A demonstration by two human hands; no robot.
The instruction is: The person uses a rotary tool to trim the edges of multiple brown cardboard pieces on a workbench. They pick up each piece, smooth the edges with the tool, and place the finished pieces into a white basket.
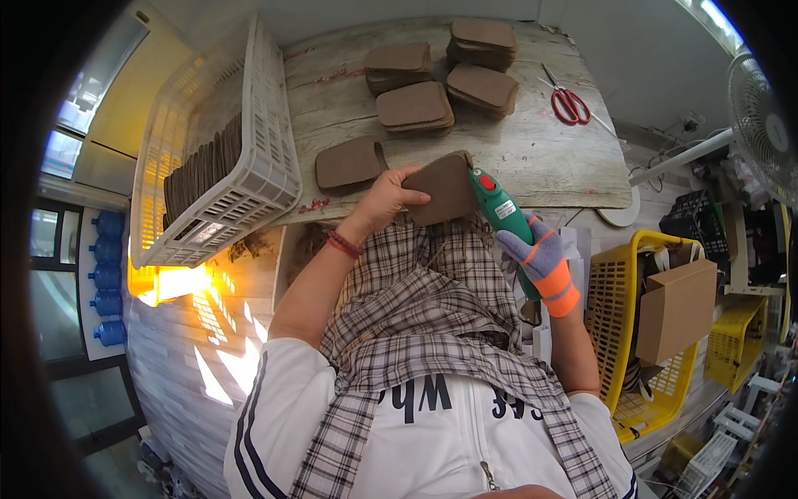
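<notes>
Fingers [413,185] of the bare left hand [389,200] are clenched on a brown flat piece [449,187], thumb on top, holding it tilted just off the near edge of the table [532,154], above the person's lap. On the right, the gloved right hand [544,262] (grey glove with orange cuff and fingertips) is wrapped tight around the handle of a green handheld power tool [503,212]; the tool's red-tipped head touches the right edge of the brown piece.

On the worn wooden table, another single brown piece [349,162] lies just beside the left hand, and four stacks of the same brown pieces [416,106] sit farther back. Red-handled scissors [569,104] lie near the table's right side, well apart from the hands. A white plastic crate [266,166] leans at the table's left, with a row of brown pieces standing on edge inside. A yellow basket [611,291] holding a cardboard box [677,308] stands right of the person, and a fan [765,129] shows at the far right.
</notes>
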